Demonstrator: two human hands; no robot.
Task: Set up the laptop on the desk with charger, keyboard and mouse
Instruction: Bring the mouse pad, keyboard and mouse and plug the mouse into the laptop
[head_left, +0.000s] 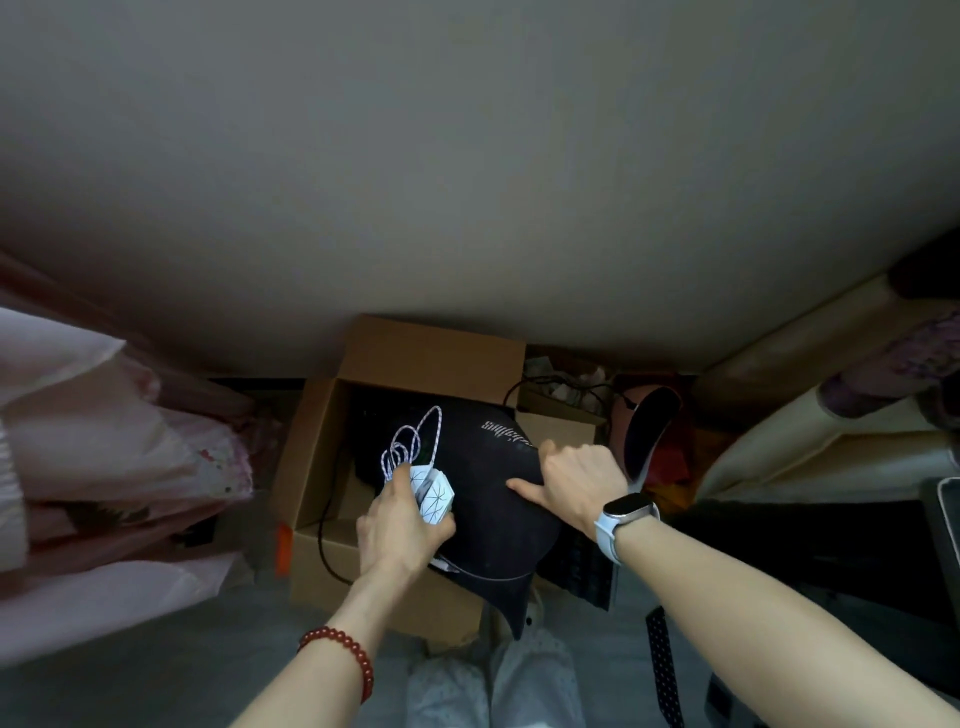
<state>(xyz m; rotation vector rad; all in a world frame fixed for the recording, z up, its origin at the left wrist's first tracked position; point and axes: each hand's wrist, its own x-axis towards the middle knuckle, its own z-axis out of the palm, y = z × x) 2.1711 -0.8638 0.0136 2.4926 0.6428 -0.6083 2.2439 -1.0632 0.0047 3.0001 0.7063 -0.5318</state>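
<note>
your two forearms reach down toward a cardboard box (332, 441) on the floor. your left hand (400, 514) curls around a white mouse (434, 496) and its braided cable (410, 441). your right hand (576, 480) grips a black mat (498, 499) over the box. setup looks barely begun; no laptop, charger or desk in view.

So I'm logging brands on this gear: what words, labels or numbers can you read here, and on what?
Black mouse pad: one line of white lettering, upside down to the camera and too blurred to read.
White mouse: line pattern only, no text.
Cardboard box: no print visible.
Watch: screen dark.
</note>
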